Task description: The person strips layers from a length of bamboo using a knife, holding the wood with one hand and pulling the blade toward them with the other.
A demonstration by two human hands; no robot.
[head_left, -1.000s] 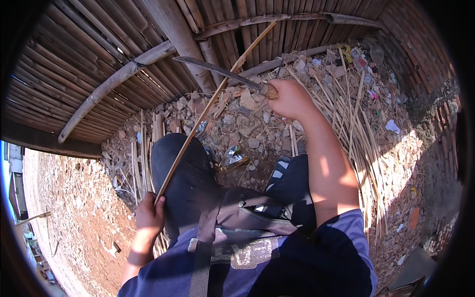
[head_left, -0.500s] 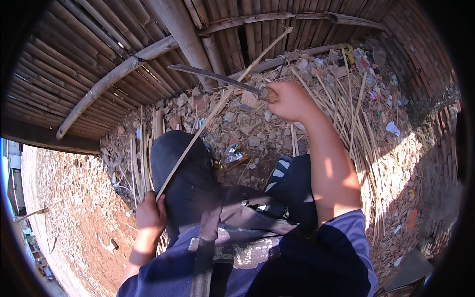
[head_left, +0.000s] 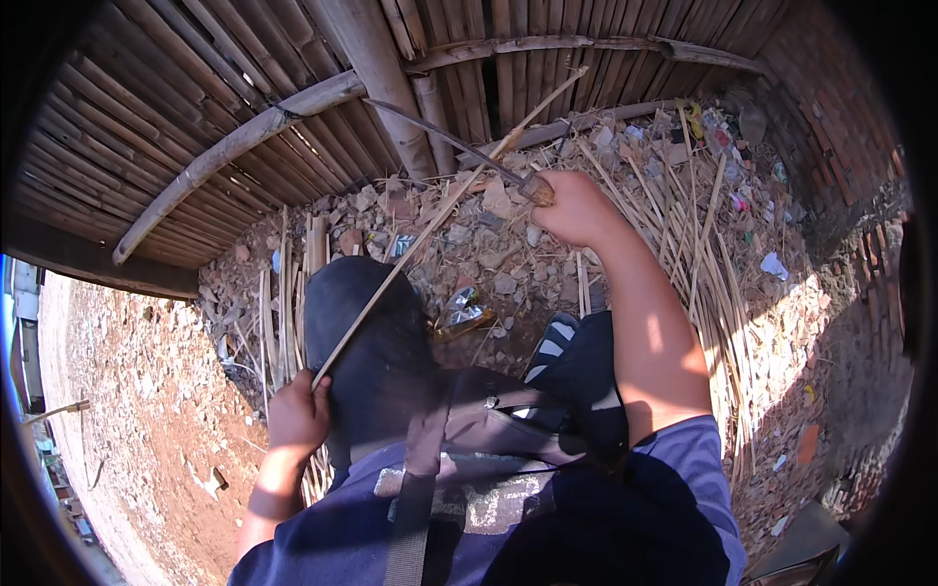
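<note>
My left hand is closed around the near end of a long, thin bamboo strip, beside my left knee. The strip slants over the knee, up and away to the right, to a rough far end near the bamboo wall. My right hand grips the wooden handle of a large knife with a long dark blade. Pointing up and left, the blade crosses the strip at its far part and seems to touch it. The fingers of my right hand are partly hidden behind its back.
Piles of split bamboo strips lie to the right and left. Rubble and litter cover the ground, with a shiny wrapper between my legs. A bamboo wall with a thick post stands ahead, and a brick wall at right.
The knife's blade tilts more steeply, its tip now higher and farther right. My right hand is slightly lower in view. The strip has shifted a little to the right; my left hand still holds it.
</note>
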